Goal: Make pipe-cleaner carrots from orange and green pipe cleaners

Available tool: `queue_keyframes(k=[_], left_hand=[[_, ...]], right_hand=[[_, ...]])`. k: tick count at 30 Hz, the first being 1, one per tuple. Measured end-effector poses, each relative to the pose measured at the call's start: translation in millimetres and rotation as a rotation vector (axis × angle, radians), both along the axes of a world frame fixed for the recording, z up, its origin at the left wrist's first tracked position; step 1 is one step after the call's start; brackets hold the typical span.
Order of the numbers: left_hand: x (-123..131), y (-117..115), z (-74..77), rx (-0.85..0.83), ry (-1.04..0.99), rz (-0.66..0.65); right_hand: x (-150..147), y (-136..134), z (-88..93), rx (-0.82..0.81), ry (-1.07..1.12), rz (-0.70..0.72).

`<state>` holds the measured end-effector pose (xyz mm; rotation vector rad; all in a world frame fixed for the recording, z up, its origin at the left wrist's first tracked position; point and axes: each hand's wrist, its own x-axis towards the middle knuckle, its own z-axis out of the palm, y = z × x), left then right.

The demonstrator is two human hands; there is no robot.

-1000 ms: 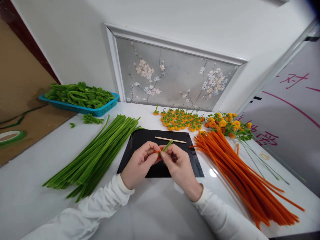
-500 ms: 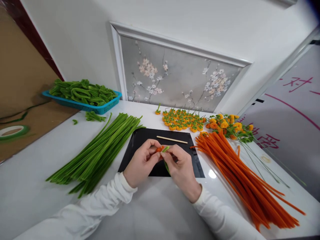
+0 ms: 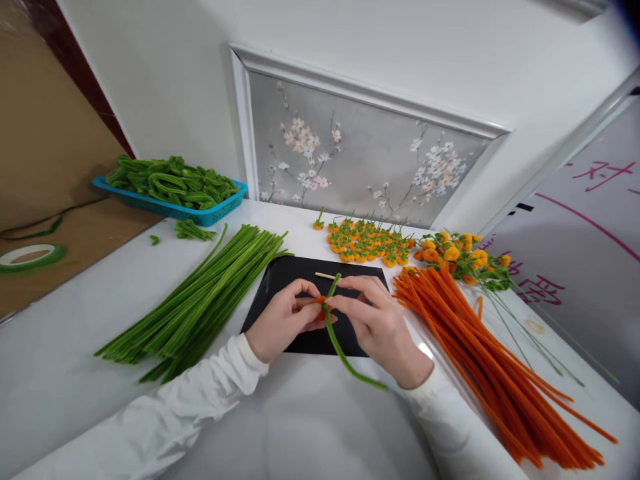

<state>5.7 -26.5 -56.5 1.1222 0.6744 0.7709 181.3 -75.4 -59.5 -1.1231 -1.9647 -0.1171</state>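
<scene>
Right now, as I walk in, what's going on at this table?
A person in white sleeves works over a black mat. The left hand pinches a small orange piece, while the right hand holds a green pipe cleaner against it. Bundles of green stems and orange stems lie either side, with finished orange flowers behind.

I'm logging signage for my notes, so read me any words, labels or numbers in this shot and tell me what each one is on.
"对": a pink handwritten character on the grey board at the right edge, top corner.
Further pink characters lower on that board, near the flower stems: partly hidden and too distorted to read.
Green tape roll on the left: no legible print.
Nothing else carries text.
</scene>
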Motion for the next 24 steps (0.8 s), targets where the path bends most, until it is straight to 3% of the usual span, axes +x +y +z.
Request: queue_keyframes(k=[4, 7, 14, 24], left_hand=[[1, -2, 2.6, 0.050, 0.050, -0.042], [1, -2, 3.1, 0.039, 0.055, -0.059], [0, 0, 2.0, 0.133, 0.104, -0.005], [0, 1, -2.5, 0.175, 0.093, -0.077]], right_hand=[[0, -1, 3.4, 0.062, -0.315, -0.032], [-1, -1, 4.3, 0.062, -0.415, -0.054], [-3, -1, 1.9, 0.098, -0.363, -0.036], [-11, -5, -2.2, 0.095, -0.371, -0.077]])
